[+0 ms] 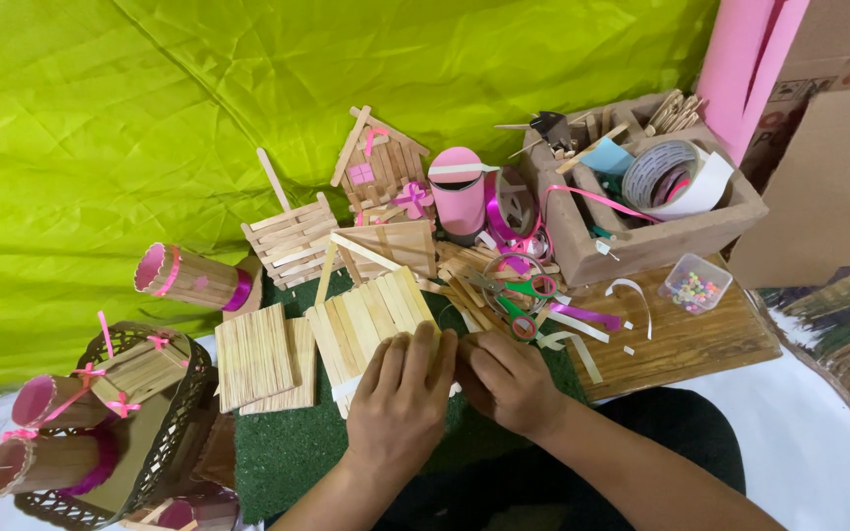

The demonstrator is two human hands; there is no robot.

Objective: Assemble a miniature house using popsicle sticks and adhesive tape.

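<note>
My left hand [400,398] lies flat, fingers [423,346] together and pressed down on the near end of a pale panel of wooden craft sticks laid side by side [366,320]. My right hand [509,379] sits just beside it, fingers curled inward at the panel's right edge; whether they pinch anything I cannot tell, the tips are hidden. Panel rests on a dark green textured mat [282,447] at the near edge of the worktop. Left of it, two more flat stick panels [260,356], overlapping. Behind it, a small stick house with pink trim [378,162] and a pink cylinder pot [457,192]. Green-and-red-handled scissors [523,295] lie just right of the panel, among loose sticks and pink ribbon scraps. Far right corner: a brown compartment box [661,231] holding a roll of white tape [676,177]. Near left corner: a dark woven basket [174,433] with stick pots tied in pink ribbon.
</note>
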